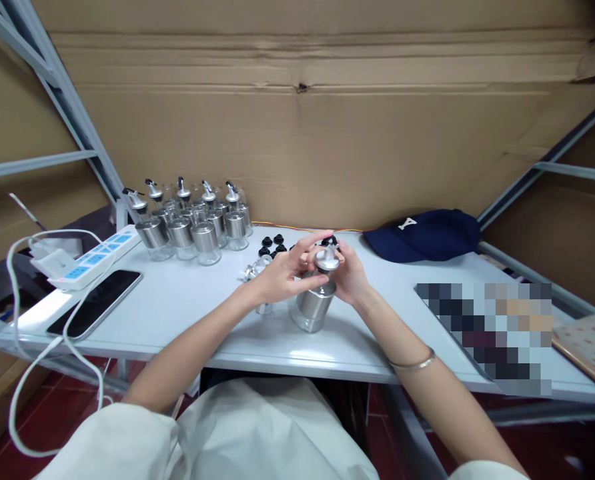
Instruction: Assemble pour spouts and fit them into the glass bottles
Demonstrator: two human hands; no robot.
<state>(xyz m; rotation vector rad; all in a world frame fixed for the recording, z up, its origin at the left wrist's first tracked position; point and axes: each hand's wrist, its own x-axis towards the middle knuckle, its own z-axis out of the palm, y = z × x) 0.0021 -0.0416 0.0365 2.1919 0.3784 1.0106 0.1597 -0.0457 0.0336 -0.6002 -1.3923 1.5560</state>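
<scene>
Head view, left grip (288, 270) and right grip (351, 275) half-closed round spouted bottle (315, 307), steel-sleeved bottles (180, 235) leftward

A navy cap (422, 239) lies on the counter (170, 303), a dark phone (102, 300) beside the white power strip (101, 256).

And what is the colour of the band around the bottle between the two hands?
The band is silver-grey with a metallic shine, seen in the head view.

Bright light | glare on white table (305, 354) | wide-angle edge stretch | pixelated patch (487, 337) right
</scene>
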